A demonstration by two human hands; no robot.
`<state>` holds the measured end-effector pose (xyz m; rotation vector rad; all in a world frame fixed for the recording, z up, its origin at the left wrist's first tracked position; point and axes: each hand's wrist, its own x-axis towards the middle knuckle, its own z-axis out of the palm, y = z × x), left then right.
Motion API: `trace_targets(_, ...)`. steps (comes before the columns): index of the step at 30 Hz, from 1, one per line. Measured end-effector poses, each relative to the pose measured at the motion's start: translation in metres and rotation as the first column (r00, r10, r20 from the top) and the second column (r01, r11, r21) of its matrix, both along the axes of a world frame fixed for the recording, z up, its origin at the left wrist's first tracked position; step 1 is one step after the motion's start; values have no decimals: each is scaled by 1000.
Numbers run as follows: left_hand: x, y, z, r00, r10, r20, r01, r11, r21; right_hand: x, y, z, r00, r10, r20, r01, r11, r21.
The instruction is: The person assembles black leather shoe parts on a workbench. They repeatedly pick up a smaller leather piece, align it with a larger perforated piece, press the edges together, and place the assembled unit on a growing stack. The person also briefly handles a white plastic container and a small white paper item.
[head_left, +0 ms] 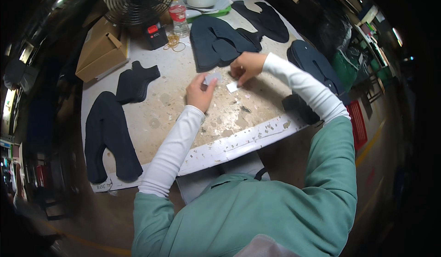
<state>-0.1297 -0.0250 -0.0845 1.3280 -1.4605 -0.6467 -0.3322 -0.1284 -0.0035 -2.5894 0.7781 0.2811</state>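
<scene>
The left hand (200, 93) is pinching a small grey tag (212, 78) at mid-table; the right hand (247, 67) is pinching a white slip (232, 87) just beside it. Both are probably light, thin and bendable, best gripped by their edges.

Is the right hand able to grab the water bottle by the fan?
Probably yes. The right hand is over the table, and only flat dark fabric pieces lie between it and the bottle; nothing tall blocks the way.

Brown cardboard box (102, 50) table's left; small white label (233, 87) centre.
</scene>
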Motion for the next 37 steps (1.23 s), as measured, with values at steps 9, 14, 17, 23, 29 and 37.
trace_targets(9,-7,5,-4,956,-144,-255,129,989,-73,-18,84,-24,868,-309,390,322,946,34)
trace_targets(14,-2,4,-4,955,-123,-270,137,990,36,-69,107,23,658,-378,651,474,880,32)
trace_targets(17,-3,4,-5,965,-114,-237,132,989,62,-148,126,41,378,-420,825,786,616,-46)
trace_targets(23,-7,4,-5,955,-169,-245,182,983,34,-275,197,13,-201,-618,760,973,-35,229)
trace_targets(29,-6,4,-6,960,-162,-229,179,982,57,-280,201,-10,-357,-633,687,923,-125,364)
trace_targets(37,-5,4,-7,955,-175,-239,189,981,35,-243,188,-6,-357,-652,669,933,-210,293)
